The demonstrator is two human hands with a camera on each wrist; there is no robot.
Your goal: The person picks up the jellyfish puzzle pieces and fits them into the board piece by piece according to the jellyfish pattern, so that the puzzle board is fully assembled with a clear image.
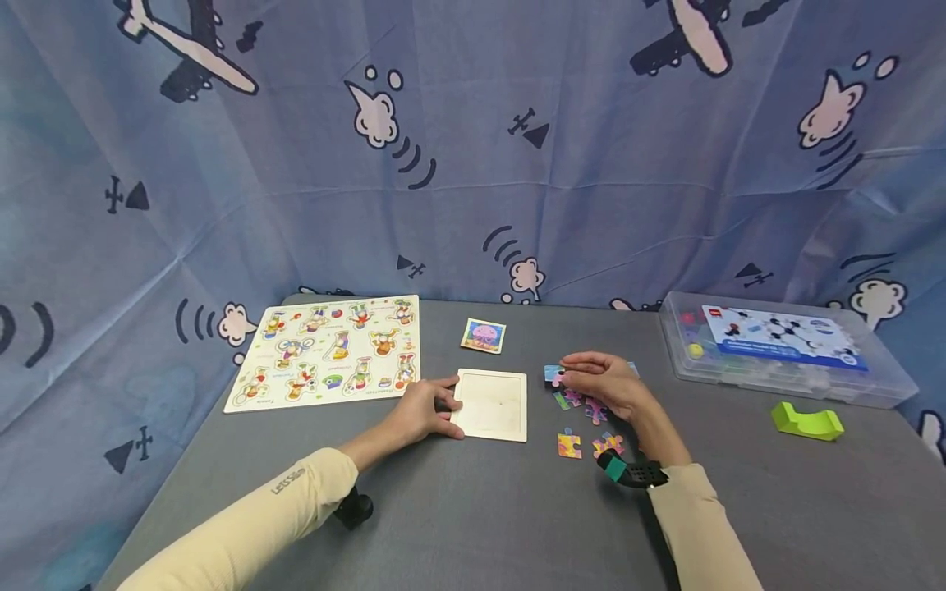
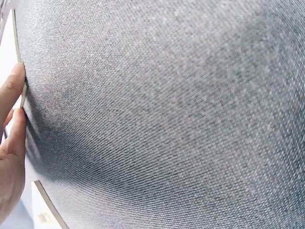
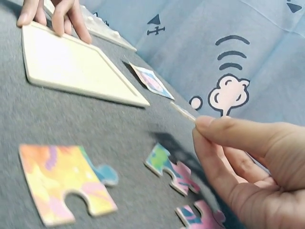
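Note:
My left hand (image 1: 424, 410) rests its spread fingertips along the left edge of a square, pale wooden puzzle tray (image 1: 491, 405), which lies flat with its recess showing. In the left wrist view, two fingertips (image 2: 18, 71) touch the tray's edge. My right hand (image 1: 606, 382) pinches a thin puzzle piece (image 3: 183, 112) between thumb and finger, raised above the table; the right wrist view shows it nearly edge-on. Below and around that hand lie several loose pieces, among them a yellow-orange piece (image 1: 569, 445) and a pink-and-green piece (image 3: 171, 169). The hand partly hides others.
A small picture card (image 1: 484, 336) with a pink jellyfish lies behind the tray. At the left is a large board (image 1: 325, 353) with cartoon figures. A clear plastic case (image 1: 787, 349) and a green curved block (image 1: 807, 421) are at the right. A patterned curtain (image 1: 473, 164) hangs behind the table.

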